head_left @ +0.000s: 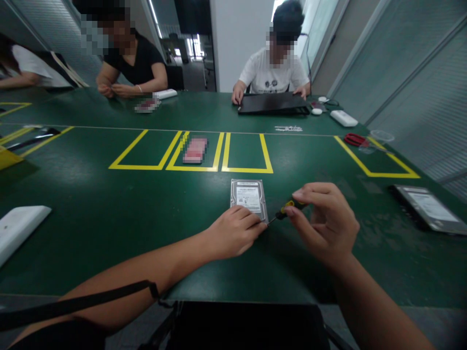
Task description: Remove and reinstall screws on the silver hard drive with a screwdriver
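A silver hard drive [248,194] with a white label lies on the green table in front of me. My left hand [239,231] rests over its near edge, fingers closed together on the drive and partly covering it. In my right hand [324,218] is a small screwdriver [288,208] with a black and yellow handle, pinched between thumb and fingers. Its thin shaft points left and down, and the tip is at the drive's near right corner, beside my left fingertips. Whether the tip sits in a screw I cannot tell.
Yellow tape outlines [248,170] mark the table, one around a pink object [195,149]. Another drive-like device [430,209] lies right, a white box [22,228] left. Red cable [355,140] sits at the far right. Across the table, a person handles a black panel [273,103]; others sit left.
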### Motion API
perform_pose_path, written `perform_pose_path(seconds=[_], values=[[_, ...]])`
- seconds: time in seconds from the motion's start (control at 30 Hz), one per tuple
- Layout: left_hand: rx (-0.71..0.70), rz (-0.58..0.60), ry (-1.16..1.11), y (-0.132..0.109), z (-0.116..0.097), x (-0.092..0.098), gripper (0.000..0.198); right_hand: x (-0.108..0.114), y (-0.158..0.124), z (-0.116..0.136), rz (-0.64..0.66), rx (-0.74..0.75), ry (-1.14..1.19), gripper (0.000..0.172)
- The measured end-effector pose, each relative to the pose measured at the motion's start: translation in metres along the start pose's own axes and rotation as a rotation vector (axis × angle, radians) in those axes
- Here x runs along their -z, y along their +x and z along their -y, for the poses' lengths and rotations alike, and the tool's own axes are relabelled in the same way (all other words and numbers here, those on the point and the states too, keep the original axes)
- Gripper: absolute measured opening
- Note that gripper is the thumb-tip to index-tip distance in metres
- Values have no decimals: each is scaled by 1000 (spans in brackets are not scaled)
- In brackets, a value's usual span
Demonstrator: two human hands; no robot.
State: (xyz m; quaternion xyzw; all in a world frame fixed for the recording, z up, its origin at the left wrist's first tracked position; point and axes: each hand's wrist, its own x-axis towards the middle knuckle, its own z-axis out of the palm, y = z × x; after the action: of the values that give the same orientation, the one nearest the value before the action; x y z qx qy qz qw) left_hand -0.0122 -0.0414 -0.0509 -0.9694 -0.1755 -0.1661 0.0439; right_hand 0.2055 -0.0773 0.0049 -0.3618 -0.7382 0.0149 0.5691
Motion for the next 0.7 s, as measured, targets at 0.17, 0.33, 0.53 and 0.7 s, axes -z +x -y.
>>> perform_pose_path(seconds=[0.17,0.33,0.53,0.7], values=[[1,-4,-9,-1,1,-1,32,2,1,4,53,-31,32,41],[-3,0,-4,0,1,-1,33,1,0,2,8,-16,22,36],[1,8,-10,-1,0,1,34,-1,-1,-2,-16,-12,4,37],[5,8,-13,-1,0,2,34,2,-1,2,34,-62,8,38]])
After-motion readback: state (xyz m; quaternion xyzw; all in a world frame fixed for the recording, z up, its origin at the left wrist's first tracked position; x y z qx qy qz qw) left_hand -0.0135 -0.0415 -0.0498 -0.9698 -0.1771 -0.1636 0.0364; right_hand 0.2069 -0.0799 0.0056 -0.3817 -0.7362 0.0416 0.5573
